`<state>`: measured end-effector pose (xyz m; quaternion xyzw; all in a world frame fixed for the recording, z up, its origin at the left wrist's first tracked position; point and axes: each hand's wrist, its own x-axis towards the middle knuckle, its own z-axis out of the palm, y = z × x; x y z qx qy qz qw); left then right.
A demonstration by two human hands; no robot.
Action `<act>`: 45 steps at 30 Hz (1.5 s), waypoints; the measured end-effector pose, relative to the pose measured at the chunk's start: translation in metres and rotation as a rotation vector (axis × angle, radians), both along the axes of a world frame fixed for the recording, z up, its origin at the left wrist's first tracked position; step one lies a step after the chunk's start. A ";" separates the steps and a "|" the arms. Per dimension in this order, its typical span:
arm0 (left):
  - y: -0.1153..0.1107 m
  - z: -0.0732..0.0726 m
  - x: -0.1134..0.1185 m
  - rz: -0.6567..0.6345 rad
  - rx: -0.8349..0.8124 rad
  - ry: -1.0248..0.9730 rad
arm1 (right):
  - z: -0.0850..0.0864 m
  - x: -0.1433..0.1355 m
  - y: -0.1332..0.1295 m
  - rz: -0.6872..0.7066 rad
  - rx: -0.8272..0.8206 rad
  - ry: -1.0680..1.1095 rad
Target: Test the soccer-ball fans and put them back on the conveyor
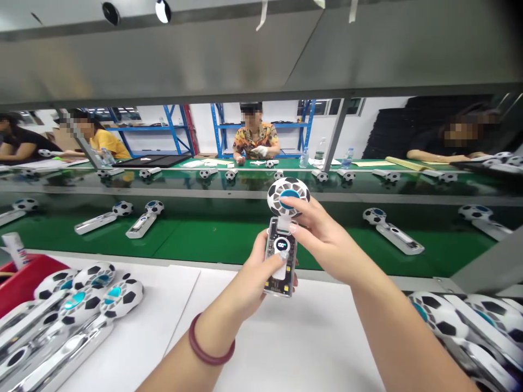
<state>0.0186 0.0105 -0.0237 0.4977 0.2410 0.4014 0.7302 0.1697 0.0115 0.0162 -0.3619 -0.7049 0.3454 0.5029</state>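
Football-headed device [281, 245] is held up before a green belt [204, 228]. At left, a red bin [32, 275] and a pile of similar devices [81, 302] are cut off by the frame. The device's body is gripped by the left hand [255, 275], its fingers mostly hidden behind; the head is clasped by the right hand [327, 231], partly concealed. At right, further devices [443, 316] are cropped

READOUT: "100" | ON: lit round display [281, 245] | UNIT: football-topped device [278, 231] (small mark beside digits illegible)
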 end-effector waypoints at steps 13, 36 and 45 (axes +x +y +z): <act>-0.013 0.003 0.007 0.045 0.036 -0.055 | -0.003 -0.008 -0.003 -0.158 0.250 0.031; -0.021 0.012 0.005 -0.026 0.014 -0.115 | 0.004 -0.010 -0.011 -0.127 0.277 0.111; -0.016 0.016 -0.008 -0.102 0.159 0.017 | 0.009 -0.020 -0.014 -0.032 -0.167 0.447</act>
